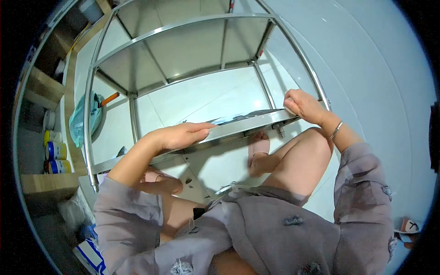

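Note:
A stainless steel shelf rack (158, 30) stands upright before me. Its lowest shelf (243, 129) is a shiny metal panel that slants up to the right. My left hand (181, 136) is on the front edge of this shelf, fingers laid over the top and thumb against the front. At the shelf's right end, beside the corner post (302, 57), my right hand (303, 106) is closed like a fist. Its curled fingers touch the shelf edge, and what they hold, if anything, is hidden. Below that end a small metal foot (280, 131) shows.
Left of the rack hangs a teal plastic bag (87, 118) with an orange handle (110, 99) near it. Cabinet shelves with blue and yellow jars (57, 151) line the far left. A pale wall (366, 91) borders the right. Small dark bits (189, 181) lie on the tiled floor.

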Available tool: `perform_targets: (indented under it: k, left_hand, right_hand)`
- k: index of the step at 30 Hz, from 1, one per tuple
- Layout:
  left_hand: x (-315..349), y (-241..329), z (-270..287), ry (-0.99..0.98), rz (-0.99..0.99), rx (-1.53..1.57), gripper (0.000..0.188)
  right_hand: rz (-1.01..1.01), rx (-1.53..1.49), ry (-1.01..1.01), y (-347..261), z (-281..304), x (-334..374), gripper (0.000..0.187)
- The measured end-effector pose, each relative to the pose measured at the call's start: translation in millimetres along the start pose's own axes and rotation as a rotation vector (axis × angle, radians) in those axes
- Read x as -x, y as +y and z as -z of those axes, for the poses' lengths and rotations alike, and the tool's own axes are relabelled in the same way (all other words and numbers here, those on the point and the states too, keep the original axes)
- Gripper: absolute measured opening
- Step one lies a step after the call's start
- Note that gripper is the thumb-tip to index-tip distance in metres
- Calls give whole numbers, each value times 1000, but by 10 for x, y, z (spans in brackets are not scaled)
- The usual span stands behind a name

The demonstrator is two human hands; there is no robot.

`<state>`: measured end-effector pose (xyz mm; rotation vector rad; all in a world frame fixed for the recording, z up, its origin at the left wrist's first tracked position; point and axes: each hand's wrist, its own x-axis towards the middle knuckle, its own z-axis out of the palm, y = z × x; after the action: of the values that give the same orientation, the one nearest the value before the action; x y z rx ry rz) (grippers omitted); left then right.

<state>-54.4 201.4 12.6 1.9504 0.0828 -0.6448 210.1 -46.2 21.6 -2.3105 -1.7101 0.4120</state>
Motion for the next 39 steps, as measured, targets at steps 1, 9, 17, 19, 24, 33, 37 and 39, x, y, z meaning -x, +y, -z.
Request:
perform_targets:
  k: [1, 9, 17, 19, 24, 33, 37, 39]
  left_hand:
    - [-59, 40, -12, 1, -19, 25, 45]
    - [-364, 295, 18, -112, 60, 116, 46]
    - [-387, 267, -5, -73, 78, 60, 48]
    - [-406, 366, -33, -21, 61, 45, 46]
    - [-830, 606, -154, 58, -22, 149, 39]
    - [-1223, 673, -188, 45, 77, 329, 24]
    - [-1105, 685, -180, 87, 36, 378, 32]
    - [-1090, 652, -159, 91, 51, 390, 33]
  right_hand:
    - [-35, -6, -10, 91, 61, 45, 24]
    - [-45, -76, 245, -503, -338, -205, 28]
    - [354, -100, 310, -213, -282, -14, 16]
    - [161, 22, 266, 107, -80, 183, 14]
    - [49, 32, 239, 53, -43, 220, 12]
    - [-34, 42, 194, -37, -145, 24, 16]
    - [-25, -19, 226, -50, -159, 48, 18]
    - [-23, -26, 226, -49, -166, 44, 18]
